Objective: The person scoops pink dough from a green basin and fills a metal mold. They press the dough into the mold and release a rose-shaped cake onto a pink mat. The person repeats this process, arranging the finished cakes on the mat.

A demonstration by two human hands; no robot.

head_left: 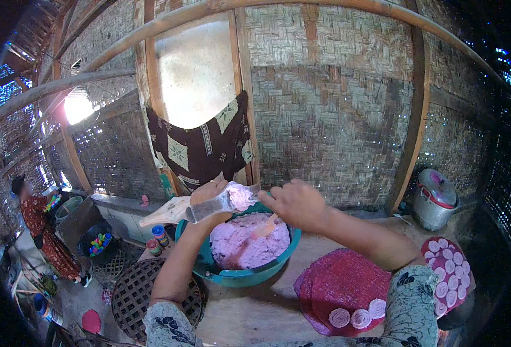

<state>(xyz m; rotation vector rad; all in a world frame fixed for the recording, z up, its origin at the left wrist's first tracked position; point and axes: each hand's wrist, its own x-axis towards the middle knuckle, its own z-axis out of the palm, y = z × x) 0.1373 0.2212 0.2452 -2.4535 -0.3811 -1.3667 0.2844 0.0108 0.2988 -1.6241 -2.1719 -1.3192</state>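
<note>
A wooden-handled tool with a clear or metallic trough-like body [208, 209] is held level over a green basin [247, 280]. Pink dough [241, 196] fills the tool's right end. My left hand [210, 192] grips the tool from behind, its fingers partly hidden by it. My right hand [296, 203] is closed at the tool's dough-filled end, thumb and fingers pressed together; what they pinch is too small to make out. Beneath both hands, the basin holds a mass of pink dough [241, 246], with a pale spatula [265, 227] stuck into it.
On the wooden table [244, 324], a round pink mesh tray [345, 283] bears several dough coils; another tray [447, 269] lies farther right. Behind it stands a lidded metal pot [435, 199]. A dark woven basket [134, 295] lies left. Another person [44, 231] stands far left.
</note>
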